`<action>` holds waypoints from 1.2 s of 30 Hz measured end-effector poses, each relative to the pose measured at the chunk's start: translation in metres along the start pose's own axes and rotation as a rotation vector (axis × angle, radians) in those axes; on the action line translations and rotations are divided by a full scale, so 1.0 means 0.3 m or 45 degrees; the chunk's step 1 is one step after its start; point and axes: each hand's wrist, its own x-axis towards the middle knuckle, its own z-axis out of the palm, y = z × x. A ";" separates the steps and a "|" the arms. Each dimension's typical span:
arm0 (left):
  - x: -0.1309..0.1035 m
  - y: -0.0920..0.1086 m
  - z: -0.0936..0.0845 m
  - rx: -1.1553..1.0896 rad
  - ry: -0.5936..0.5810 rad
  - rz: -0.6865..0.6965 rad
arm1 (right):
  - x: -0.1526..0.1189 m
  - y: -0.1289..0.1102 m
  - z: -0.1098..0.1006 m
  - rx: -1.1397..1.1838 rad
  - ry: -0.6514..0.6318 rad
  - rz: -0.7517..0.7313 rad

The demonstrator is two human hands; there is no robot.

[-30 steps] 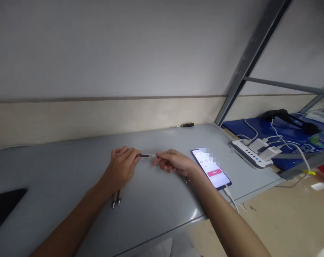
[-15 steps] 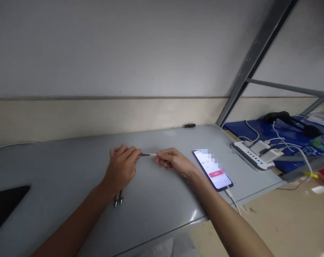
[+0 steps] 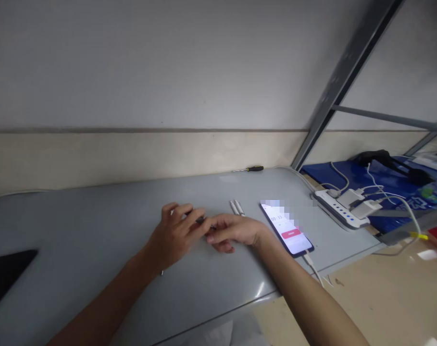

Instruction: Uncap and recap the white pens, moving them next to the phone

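My left hand (image 3: 178, 233) is closed, its fingers curled around a dark, slim pen part (image 3: 201, 219) that is mostly hidden. My right hand (image 3: 234, 229) meets it from the other side, thumb and forefinger pinched at the same pen part's end. The two hands touch or almost touch just above the grey desk (image 3: 211, 283). Two whitish pen pieces (image 3: 236, 207) lie on the desk behind my right hand, partly covered by it. A pen tip (image 3: 162, 272) peeks out below my left wrist.
A lit phone (image 3: 288, 228) with a charging cable lies to the right. Beyond it sits a white power strip (image 3: 341, 210) with plugged-in chargers. A screwdriver (image 3: 254, 168) rests by the wall, and a dark flat object (image 3: 11, 276) is at the left edge.
My hands have come together and slightly lower; the thin clear refill seen stretched between them is now hidden. The whitish pieces behind my right hand have come into view.
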 end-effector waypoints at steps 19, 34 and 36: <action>0.020 0.020 0.008 0.166 -0.209 -0.174 | 0.083 0.050 0.046 -1.807 0.941 0.051; -0.020 0.000 0.063 -0.083 -0.461 -0.493 | 0.085 0.057 0.034 -1.915 0.924 -0.135; -0.017 0.000 0.063 -0.102 -0.468 -0.522 | 0.087 0.058 0.033 -1.890 0.957 -0.135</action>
